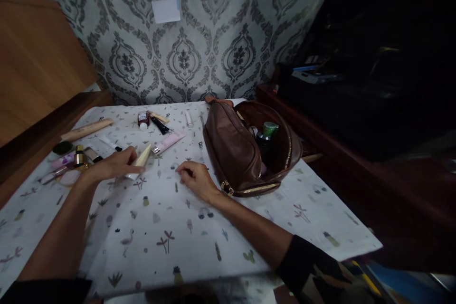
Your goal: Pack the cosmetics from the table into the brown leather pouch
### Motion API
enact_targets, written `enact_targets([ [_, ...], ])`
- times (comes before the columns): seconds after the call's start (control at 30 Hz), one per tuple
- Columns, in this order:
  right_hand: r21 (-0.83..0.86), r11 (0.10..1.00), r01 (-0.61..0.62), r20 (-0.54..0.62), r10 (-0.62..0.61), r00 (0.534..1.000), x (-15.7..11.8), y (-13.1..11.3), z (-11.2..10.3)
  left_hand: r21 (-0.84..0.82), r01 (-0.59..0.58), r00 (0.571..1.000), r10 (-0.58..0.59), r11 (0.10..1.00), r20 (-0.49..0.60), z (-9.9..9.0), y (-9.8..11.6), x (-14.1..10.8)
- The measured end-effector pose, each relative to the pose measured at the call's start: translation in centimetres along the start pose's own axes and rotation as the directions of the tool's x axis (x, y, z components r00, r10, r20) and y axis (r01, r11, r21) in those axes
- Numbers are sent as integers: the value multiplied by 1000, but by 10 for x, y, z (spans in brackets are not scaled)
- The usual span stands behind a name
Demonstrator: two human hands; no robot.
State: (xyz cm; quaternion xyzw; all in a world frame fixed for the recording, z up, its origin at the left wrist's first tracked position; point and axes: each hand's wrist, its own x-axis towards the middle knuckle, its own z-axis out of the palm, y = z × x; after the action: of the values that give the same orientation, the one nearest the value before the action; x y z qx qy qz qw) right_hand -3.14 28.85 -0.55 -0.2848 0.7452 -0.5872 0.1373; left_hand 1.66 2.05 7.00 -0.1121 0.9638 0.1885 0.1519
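My left hand is over the left part of the table, closed on a cream-coloured cosmetic tube with a white cap. One finger lies across the tube near its cap. Just beyond it lies a pink tube. My right hand rests on the tablecloth with its fingers loosely curled in, and nothing shows in them. Beside it stands a brown leather bag, its zip undone. A dark container with a green lid shows inside the bag; deeper contents are in shadow.
A flamingo-and-pineapple print tablecloth covers the table. At the left are a gold-capped bottle, a long beige packet and several cosmetics. Farther back lie a dark red bottle, a black tube and a small white tube.
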Motion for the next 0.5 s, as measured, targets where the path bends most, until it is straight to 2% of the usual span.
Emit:
enact_targets([
  [0.17, -7, 1000, -7, 1, 7, 1000, -1, -2, -1, 42, 66, 997, -67, 997, 28, 2, 12, -3],
  [0.33, -4, 1000, -7, 8, 7, 1000, -1, -3, 0, 138, 27, 984, -50, 990, 171, -2, 22, -11],
  [0.5, -55, 998, 33, 21, -32, 999, -3, -5, -1, 182, -48, 987, 18, 982, 160, 7, 17, -13],
])
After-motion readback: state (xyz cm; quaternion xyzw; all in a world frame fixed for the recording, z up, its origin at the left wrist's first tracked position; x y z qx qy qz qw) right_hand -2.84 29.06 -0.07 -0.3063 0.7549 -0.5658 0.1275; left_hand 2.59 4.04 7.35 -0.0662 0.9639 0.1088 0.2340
